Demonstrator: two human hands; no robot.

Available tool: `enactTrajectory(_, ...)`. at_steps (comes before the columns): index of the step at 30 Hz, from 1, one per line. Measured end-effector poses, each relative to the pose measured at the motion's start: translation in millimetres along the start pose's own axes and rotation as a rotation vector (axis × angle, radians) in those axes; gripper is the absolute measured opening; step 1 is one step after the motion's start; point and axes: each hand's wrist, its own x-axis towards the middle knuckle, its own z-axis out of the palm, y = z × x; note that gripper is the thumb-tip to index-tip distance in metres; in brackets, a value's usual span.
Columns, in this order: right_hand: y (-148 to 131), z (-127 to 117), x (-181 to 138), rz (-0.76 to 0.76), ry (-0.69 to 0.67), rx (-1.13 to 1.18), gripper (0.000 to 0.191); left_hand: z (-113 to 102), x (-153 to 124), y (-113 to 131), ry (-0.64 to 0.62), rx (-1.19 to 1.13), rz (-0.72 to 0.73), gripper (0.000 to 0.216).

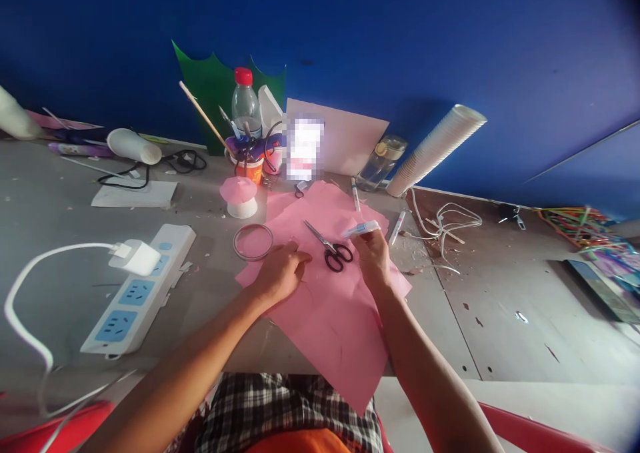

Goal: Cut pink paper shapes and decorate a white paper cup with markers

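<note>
Pink paper [333, 313] lies in overlapping sheets on the table [200, 286], its near corner hanging past the edge over the lap. The two hands are apart over it: the right hand [376, 256] is closed around a slim white-and-blue item [361, 229], perhaps a marker, while the left hand [283, 269] rests palm down on the paper, its fingertips too hidden to tell whether they pinch anything. Good handling likely calls for firm, even pressure from the left hand, since the overhanging corner could drag the sheets askew. Black-handled scissors [330, 247] lie on the paper between the hands and would be better set aside, leaving that stretch flat. Beside the left hand, a round ring [236, 247] overlaps the paper's edge; beyond it, a white cup [243, 209] stands under a pink top.
</note>
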Motion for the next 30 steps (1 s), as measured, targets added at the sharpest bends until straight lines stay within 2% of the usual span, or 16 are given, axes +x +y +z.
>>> enactTrajectory(5, -14.3, -3.7, -5.6, 0.005, 0.037, -0.216, 0.017, 1.1, -1.4, -4.1, 0.026, -0.087, 0.007, 0.033)
enactTrajectory(9, -36.2, -7.8, -8.3, -0.075, 0.053, -0.328, 0.015, 0.5, 0.1, -7.9, 0.087, -0.212, -0.007, 0.030)
enactTrajectory(13, -48.4, -5.7, 6.7, -0.182, -0.012, -0.393, 0.015, -6.0, 1.9, -6.2, 0.181, -0.303, -0.031, 0.029)
enactTrajectory(21, -17.3, 34.2, 53.2, -0.147, -0.108, -0.560, 0.010, -10.0, 0.9, -3.4, 0.259, -0.409, 0.022, 0.032)
enactTrajectory(25, -3.9, 49.3, 57.9, -0.158, -0.116, -0.594, 0.011, -7.3, 0.9, -3.1, 0.274, -0.422, -0.014, 0.036)
enactTrajectory(30, 3.2, 52.8, 57.9, -0.155, -0.137, -0.638, 0.011, -4.1, 1.0, -5.0, 0.247, -0.411, -0.082, 0.045)
